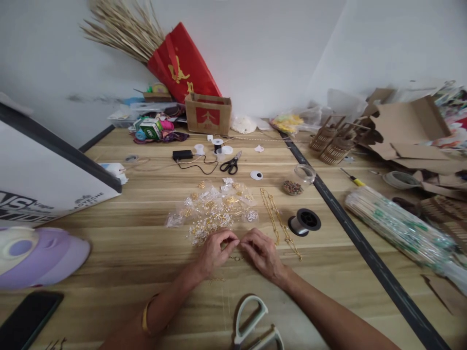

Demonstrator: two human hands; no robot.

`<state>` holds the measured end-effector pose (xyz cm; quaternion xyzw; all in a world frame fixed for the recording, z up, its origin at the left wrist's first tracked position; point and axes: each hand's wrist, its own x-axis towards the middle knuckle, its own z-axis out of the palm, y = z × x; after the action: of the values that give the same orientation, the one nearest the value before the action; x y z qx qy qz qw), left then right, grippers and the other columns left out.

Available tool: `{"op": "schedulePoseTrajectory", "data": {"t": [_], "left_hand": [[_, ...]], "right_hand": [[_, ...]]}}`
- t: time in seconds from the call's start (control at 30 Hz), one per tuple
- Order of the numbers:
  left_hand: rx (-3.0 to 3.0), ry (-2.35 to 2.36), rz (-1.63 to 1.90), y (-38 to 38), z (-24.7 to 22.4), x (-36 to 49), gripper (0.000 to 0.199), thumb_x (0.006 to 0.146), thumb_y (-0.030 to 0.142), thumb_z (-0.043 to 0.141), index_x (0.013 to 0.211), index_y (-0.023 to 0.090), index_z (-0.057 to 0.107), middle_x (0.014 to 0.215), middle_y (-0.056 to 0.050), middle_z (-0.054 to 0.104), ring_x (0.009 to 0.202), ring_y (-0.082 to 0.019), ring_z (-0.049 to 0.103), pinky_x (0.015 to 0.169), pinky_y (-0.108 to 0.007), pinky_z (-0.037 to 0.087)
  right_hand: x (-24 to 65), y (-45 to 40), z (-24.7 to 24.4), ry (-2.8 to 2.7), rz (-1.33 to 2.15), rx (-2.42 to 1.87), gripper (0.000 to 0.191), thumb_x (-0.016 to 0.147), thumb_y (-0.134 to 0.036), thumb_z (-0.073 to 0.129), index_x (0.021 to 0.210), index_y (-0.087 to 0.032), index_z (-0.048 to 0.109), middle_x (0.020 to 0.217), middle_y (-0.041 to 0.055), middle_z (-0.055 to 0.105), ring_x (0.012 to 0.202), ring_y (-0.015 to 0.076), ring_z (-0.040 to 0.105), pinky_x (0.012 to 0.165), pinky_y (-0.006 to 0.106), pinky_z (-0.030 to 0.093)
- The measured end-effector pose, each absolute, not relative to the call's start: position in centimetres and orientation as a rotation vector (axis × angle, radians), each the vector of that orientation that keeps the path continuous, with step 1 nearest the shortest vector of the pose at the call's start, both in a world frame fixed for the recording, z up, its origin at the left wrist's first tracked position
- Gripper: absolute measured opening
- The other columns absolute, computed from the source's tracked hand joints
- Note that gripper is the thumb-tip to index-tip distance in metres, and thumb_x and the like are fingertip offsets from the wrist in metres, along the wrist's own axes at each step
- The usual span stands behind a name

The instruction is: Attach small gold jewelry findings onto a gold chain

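Note:
My left hand [218, 249] is closed in a pinch, its fingertips close to those of my right hand [261, 253], which is pinched as well. Whatever lies between the fingertips is too small to make out. Just below them a small gold chain piece [236, 258] rests on the wood, and another short gold chain [217, 279] lies nearer to me. Beyond my left hand spreads a pile of clear and gold beads [211, 218], partly in small plastic bags. Long gold chains [272, 211] lie beyond my right hand, beside a spool of thin wire [304, 222].
Pale-handled pliers [250, 318] lie at the near edge of the table. Farther back are black scissors [230, 164], a jar of dark beads [293, 187] and a black adapter [182, 154]. A phone [29, 318] is at left; bagged sticks [397, 228] are at right.

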<state>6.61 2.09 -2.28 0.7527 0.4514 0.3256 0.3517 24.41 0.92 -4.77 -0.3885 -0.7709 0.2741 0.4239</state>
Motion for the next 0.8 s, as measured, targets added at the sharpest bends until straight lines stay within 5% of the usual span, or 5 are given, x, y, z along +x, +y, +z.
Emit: {"op": "schedulePoseTrajectory", "data": {"t": [0.8], "left_hand": [[2.045, 1.205, 0.872, 1.8, -3.0, 6.7, 0.011, 0.077, 0.013, 0.055, 0.068, 0.016, 0.06, 0.068, -0.002, 0.063, 0.064, -0.013, 0.055, 0.062, -0.024, 0.043]], "right_hand": [[24.1, 0.9, -4.6, -1.952, 0.668, -0.993, 0.015, 0.091, -0.02, 0.048, 0.08, -0.018, 0.058, 0.073, 0.0037, 0.057, 0.065, 0.0143, 0.053, 0.058, 0.025, 0.043]]}}
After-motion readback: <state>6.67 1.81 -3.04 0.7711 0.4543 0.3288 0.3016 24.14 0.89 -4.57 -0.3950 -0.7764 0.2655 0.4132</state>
